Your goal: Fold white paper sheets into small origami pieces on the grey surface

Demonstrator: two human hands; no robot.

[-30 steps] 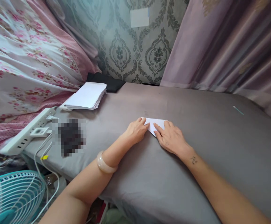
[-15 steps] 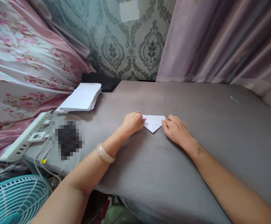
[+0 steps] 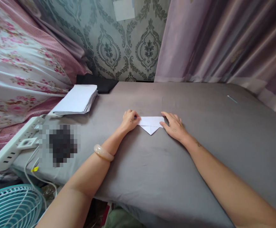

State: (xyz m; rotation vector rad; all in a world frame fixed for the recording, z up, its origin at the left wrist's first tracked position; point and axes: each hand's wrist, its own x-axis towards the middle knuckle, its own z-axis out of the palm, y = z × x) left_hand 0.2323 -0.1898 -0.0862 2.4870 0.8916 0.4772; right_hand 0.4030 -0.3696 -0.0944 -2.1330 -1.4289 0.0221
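Note:
A folded white sheet of paper (image 3: 150,122) lies on the grey cloth-covered table, with a straight far edge and a triangular point toward me. My left hand (image 3: 130,120) pinches the paper's left end between thumb and fingers. At the right end is my right hand (image 3: 174,126), its thumb and fingers apart. That thumb touches the paper's right edge, and the index finger reaches past the far right corner. A pale bangle (image 3: 103,153) circles my left forearm.
A stack of white paper (image 3: 75,99) sits at the back left beside a black cloth-like item (image 3: 98,83). A power strip (image 3: 14,144) with cables lies along the left edge, near a blurred-out dark patch. A teal fan (image 3: 11,207) stands lower left. A cotton swab (image 3: 232,99) lies far right.
My right hand has loosened from the paper's right edge, its fingers spreading apart. My left hand still pinches the left end. The whole view has shifted slightly.

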